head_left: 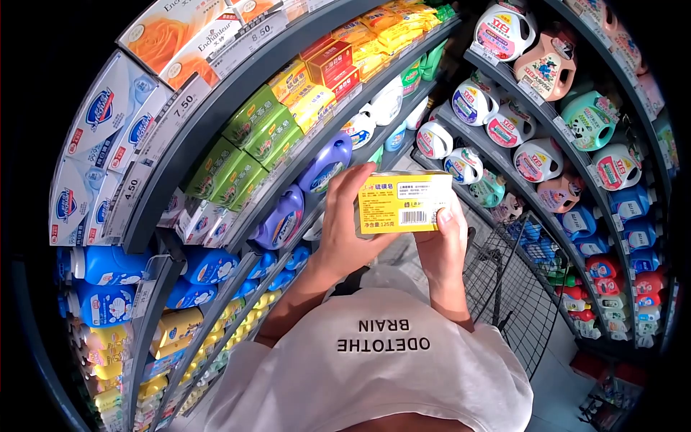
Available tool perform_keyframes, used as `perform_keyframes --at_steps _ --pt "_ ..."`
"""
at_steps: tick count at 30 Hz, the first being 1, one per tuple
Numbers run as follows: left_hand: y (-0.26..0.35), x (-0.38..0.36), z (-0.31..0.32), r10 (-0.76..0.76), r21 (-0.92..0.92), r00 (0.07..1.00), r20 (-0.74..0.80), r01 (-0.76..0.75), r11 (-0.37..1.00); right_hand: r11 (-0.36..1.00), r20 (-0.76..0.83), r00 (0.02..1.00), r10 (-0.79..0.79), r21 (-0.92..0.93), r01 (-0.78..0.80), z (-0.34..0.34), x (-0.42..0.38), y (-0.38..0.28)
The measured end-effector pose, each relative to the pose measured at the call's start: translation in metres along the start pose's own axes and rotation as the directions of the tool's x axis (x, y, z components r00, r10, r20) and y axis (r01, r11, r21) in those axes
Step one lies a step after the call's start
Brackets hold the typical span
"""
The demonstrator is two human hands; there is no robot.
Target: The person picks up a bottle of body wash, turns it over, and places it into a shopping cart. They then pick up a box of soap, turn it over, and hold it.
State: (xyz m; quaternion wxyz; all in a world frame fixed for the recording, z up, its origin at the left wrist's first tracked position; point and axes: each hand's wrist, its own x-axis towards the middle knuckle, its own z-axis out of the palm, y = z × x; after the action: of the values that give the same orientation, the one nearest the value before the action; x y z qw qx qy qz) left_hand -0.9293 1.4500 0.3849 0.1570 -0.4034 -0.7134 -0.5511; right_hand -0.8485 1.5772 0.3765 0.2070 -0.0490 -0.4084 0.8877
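Between my two hands is a yellow soap box, its printed side with a barcode turned up toward me. My left hand grips its left end, thumb below and fingers along the edge. Around the right end closes my right hand, its thumb pressed on the front near the barcode. The box is held in front of my chest, above the white shirt. Similar yellow packs lie on the shelf to the left, beside red soap boxes and green soap packs.
Shelves of boxed soap and purple bottles rise on the left, with price tags along their edges. Detergent jugs fill the shelves on the right. A black wire shopping cart stands at my right, below the hands.
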Motion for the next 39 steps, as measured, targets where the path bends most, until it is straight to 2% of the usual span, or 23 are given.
perform_keyframes --at_steps 8,15,18,21,23,26,29,31,34,36,39 --pt "-0.003 -0.006 -0.005 -0.008 -0.054 1.0 0.03 0.01 0.998 1.0 0.001 1.0 -0.011 -0.011 0.011 0.005 -0.005 0.0" --pt "-0.001 -0.008 -0.012 0.027 -0.041 0.999 0.042 -0.025 0.999 0.999 -0.008 1.0 0.015 0.05 -0.015 0.007 -0.008 0.004" --pt "0.003 -0.008 -0.013 0.033 0.01 0.999 0.007 -0.033 0.999 0.999 0.001 1.0 0.011 0.033 -0.011 0.009 -0.008 0.004" --pt "0.001 -0.011 -0.012 -0.016 -0.01 0.998 -0.052 0.016 1.0 1.0 0.011 1.0 0.015 0.025 -0.016 0.009 -0.01 0.005" --pt "-0.001 -0.012 -0.014 0.013 -0.04 1.0 -0.028 -0.014 0.999 0.999 0.025 1.0 0.016 0.037 -0.017 0.008 -0.01 0.006" --pt "0.005 -0.01 -0.018 0.029 -0.076 1.0 0.002 -0.029 0.997 0.935 -0.079 0.976 0.202 0.313 -0.168 0.009 -0.007 0.009" --pt "0.004 -0.014 -0.014 0.021 -0.159 0.999 0.032 -0.015 0.987 0.839 0.026 0.956 0.292 0.473 -0.269 0.004 -0.004 0.01" --pt "0.003 -0.016 -0.011 0.049 -0.183 0.999 0.013 -0.046 0.982 0.795 0.025 0.945 0.326 0.534 -0.288 0.001 -0.004 0.012" --pt "0.005 -0.014 -0.009 0.086 -0.238 0.996 0.008 -0.082 0.968 0.742 0.112 0.956 0.272 0.608 -0.283 0.004 -0.004 0.012" --pt "0.008 -0.013 -0.008 0.09 -0.278 0.996 0.009 -0.084 0.957 0.751 0.041 0.947 0.318 0.598 -0.279 0.001 -0.004 0.012" --pt "0.017 -0.009 -0.013 0.048 -0.222 0.998 0.05 -0.036 0.974 0.758 -0.011 0.935 0.354 0.59 -0.28 -0.004 -0.005 0.016"
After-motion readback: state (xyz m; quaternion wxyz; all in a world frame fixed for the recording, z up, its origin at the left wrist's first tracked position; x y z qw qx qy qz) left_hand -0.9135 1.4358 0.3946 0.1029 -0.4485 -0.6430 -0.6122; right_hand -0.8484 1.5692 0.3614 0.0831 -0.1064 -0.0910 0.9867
